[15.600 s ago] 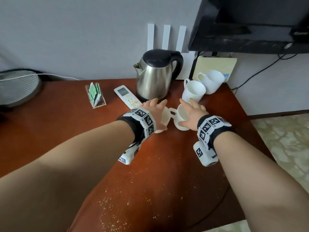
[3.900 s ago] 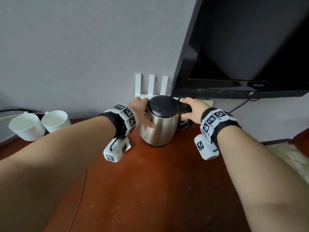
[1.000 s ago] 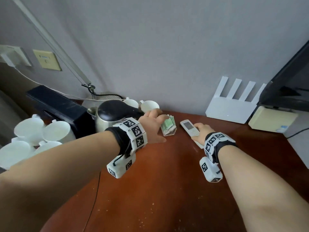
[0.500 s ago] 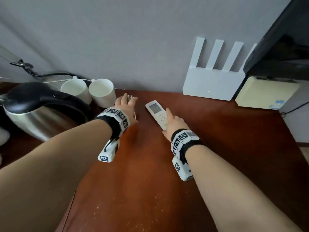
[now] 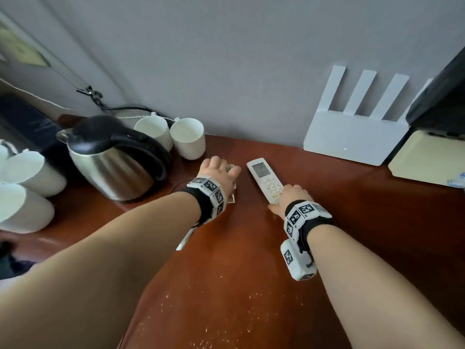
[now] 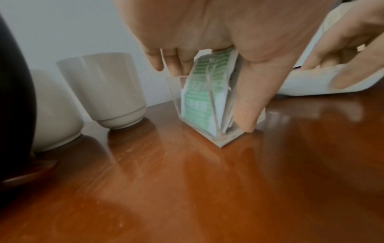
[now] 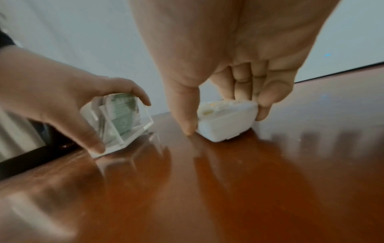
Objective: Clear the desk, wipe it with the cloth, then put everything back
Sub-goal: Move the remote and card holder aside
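A clear acrylic holder point(image 6: 199, 105) of green tea packets stands on the red-brown desk point(image 5: 226, 260), right of two white cups point(image 5: 187, 137). My left hand point(image 6: 205, 95) grips it from above, thumb on one side and fingers on the other; in the head view my left hand point(image 5: 219, 172) hides most of it. A white remote point(image 5: 263, 173) lies just to its right. My right hand point(image 7: 224, 121) pinches the remote's point(image 7: 226, 125) near end between thumb and fingers; the head view shows my right hand point(image 5: 289, 197) over that end.
A steel kettle point(image 5: 113, 162) stands left of the holder, with more white cups point(image 5: 27, 187) at the far left. A white router point(image 5: 352, 137), a cream box point(image 5: 427, 159) and a dark screen point(image 5: 442, 96) line the back right. Crumbs point(image 5: 226, 311) speckle the near desk.
My left fingers have settled round the holder. My right hand stays on the remote's near end. The head view has swung, so the kettle shows more fully on the left.
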